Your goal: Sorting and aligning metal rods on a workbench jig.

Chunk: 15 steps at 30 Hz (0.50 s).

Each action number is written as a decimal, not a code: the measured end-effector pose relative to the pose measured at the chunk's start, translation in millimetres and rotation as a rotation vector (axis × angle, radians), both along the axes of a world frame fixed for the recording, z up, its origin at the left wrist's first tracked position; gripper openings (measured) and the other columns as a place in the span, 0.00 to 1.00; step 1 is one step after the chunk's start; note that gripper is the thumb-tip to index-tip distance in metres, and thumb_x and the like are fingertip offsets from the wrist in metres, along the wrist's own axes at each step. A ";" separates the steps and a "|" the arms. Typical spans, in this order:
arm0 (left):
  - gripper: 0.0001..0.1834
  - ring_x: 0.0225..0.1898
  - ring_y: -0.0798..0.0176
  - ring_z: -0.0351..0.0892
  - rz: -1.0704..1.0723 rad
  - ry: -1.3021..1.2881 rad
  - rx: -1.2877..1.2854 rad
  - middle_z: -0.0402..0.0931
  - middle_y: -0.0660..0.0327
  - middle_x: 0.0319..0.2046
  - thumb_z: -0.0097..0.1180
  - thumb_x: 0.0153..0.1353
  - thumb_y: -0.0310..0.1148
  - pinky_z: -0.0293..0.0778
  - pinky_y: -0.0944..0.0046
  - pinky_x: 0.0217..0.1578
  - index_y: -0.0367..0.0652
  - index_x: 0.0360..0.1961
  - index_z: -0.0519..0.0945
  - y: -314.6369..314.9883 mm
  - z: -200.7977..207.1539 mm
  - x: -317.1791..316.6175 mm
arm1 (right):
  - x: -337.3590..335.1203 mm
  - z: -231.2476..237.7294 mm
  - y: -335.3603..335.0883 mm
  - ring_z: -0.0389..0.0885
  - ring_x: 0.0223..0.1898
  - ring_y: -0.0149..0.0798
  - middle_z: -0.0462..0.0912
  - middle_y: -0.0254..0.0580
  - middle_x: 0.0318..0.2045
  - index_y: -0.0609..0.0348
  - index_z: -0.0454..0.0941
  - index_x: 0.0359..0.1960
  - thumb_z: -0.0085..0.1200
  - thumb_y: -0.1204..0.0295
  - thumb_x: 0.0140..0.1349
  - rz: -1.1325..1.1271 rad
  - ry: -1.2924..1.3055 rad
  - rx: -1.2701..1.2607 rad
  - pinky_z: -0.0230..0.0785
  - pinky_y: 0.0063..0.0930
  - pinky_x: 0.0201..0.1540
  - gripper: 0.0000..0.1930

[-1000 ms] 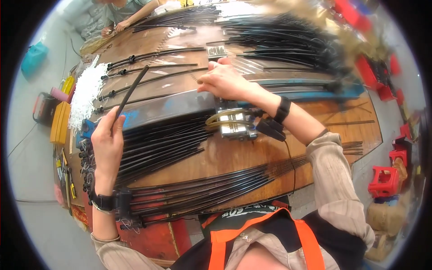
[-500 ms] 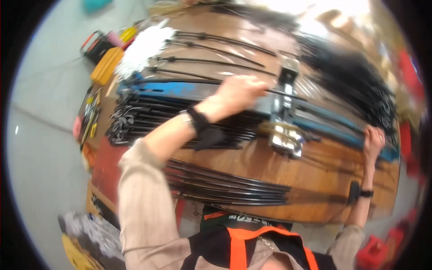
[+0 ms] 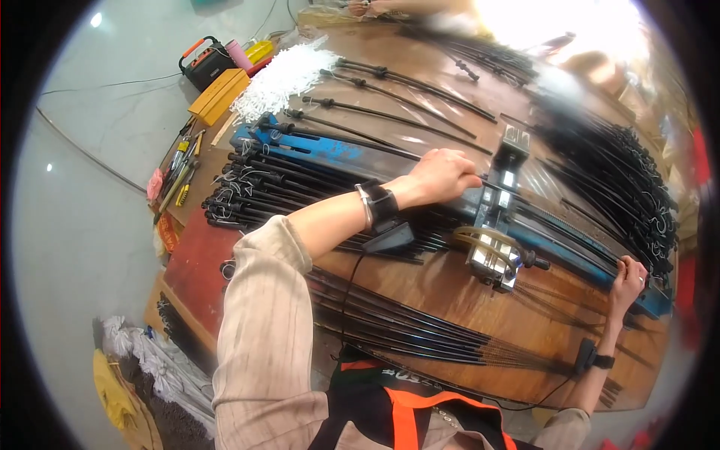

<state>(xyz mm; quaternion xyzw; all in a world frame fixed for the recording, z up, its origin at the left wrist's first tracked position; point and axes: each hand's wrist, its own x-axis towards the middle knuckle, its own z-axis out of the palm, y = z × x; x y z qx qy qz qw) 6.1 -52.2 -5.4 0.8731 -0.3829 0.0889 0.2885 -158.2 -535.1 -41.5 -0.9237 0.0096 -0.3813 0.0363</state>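
Note:
A long blue rail fixture runs across the table, with a shiny metal clamp block mounted across it. A thin black cable with a fitting at its left end lies along the rail. My left hand is closed over this cable just left of the block, its fingertips partly hidden. Beyond the block, near the rail's right end, my right hand has its fingers curled together on the cable's far stretch. Below my left forearm lies a thick bundle of black cables with end fittings and wire loops.
Several dark rods lie along the near edge. White small tubes are heaped at the far left, beside a yellow box. A large pile of black cables covers the right. Another person's hand shows at the far edge.
The view has shifted, so the table sits lower and further right. My left hand is slightly closer to the clamp block. My right hand stays by the rail's right end.

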 end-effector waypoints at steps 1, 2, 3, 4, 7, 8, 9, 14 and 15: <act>0.16 0.37 0.44 0.79 0.009 0.003 -0.004 0.78 0.52 0.31 0.55 0.65 0.45 0.75 0.49 0.40 0.43 0.28 0.80 1.3 -0.8 -0.8 | 0.0 0.9 2.0 0.73 0.40 0.45 0.78 0.41 0.31 0.59 0.78 0.36 0.58 0.72 0.64 0.001 0.003 -0.006 0.66 0.38 0.44 0.05; 0.16 0.37 0.43 0.79 0.018 0.006 -0.008 0.78 0.52 0.31 0.56 0.65 0.45 0.75 0.49 0.39 0.43 0.27 0.80 2.8 -1.9 -1.8 | -0.3 1.2 3.4 0.74 0.40 0.44 0.78 0.41 0.31 0.59 0.79 0.37 0.58 0.72 0.64 0.002 0.005 -0.012 0.66 0.37 0.45 0.05; 0.16 0.37 0.43 0.79 0.026 0.010 -0.012 0.78 0.52 0.31 0.56 0.64 0.44 0.75 0.49 0.38 0.43 0.27 0.80 4.3 -3.1 -2.5 | -1.5 0.8 4.2 0.74 0.40 0.44 0.78 0.41 0.31 0.59 0.79 0.37 0.58 0.72 0.64 0.001 0.003 -0.015 0.66 0.37 0.45 0.05; 0.16 0.37 0.43 0.79 0.022 0.008 -0.016 0.78 0.52 0.31 0.56 0.64 0.44 0.75 0.49 0.38 0.43 0.27 0.80 4.4 -2.3 -3.0 | -4.2 1.0 3.4 0.74 0.42 0.45 0.80 0.40 0.34 0.59 0.79 0.39 0.58 0.73 0.64 -0.014 0.024 -0.004 0.67 0.37 0.47 0.05; 0.15 0.35 0.42 0.79 -0.022 -0.028 0.015 0.78 0.50 0.31 0.56 0.65 0.43 0.74 0.48 0.35 0.43 0.28 0.79 -4.4 -4.1 -3.2 | -20.2 4.9 2.1 0.76 0.47 0.45 0.83 0.39 0.39 0.59 0.81 0.42 0.58 0.74 0.63 -0.085 0.076 0.011 0.67 0.35 0.51 0.07; 0.15 0.35 0.42 0.79 -0.052 -0.022 0.007 0.78 0.50 0.31 0.56 0.65 0.43 0.74 0.48 0.35 0.43 0.28 0.79 -5.8 -5.1 -1.4 | -21.5 3.4 4.6 0.76 0.51 0.46 0.83 0.39 0.44 0.58 0.81 0.46 0.58 0.75 0.63 -0.040 0.039 -0.051 0.66 0.35 0.55 0.10; 0.14 0.35 0.40 0.78 -0.054 -0.037 0.066 0.78 0.49 0.30 0.55 0.65 0.42 0.74 0.47 0.34 0.43 0.28 0.78 -1.8 -5.1 1.1 | -23.7 4.4 16.1 0.75 0.55 0.47 0.84 0.39 0.48 0.58 0.81 0.49 0.58 0.76 0.62 0.000 0.007 -0.105 0.64 0.35 0.59 0.13; 0.13 0.32 0.41 0.81 0.031 -0.074 0.218 0.79 0.48 0.26 0.50 0.68 0.42 0.75 0.44 0.31 0.46 0.32 0.76 7.5 -6.2 -1.4 | -37.3 6.0 122.1 0.75 0.57 0.45 0.84 0.40 0.49 0.57 0.82 0.49 0.59 0.77 0.58 0.200 0.073 -0.116 0.60 0.39 0.61 0.15; 0.13 0.32 0.40 0.80 0.053 -0.064 0.238 0.79 0.48 0.26 0.50 0.68 0.42 0.75 0.44 0.31 0.45 0.32 0.76 3.9 -1.9 -2.7 | -43.5 2.1 130.9 0.77 0.56 0.44 0.84 0.39 0.47 0.57 0.82 0.47 0.60 0.76 0.57 0.232 0.125 -0.060 0.61 0.39 0.59 0.14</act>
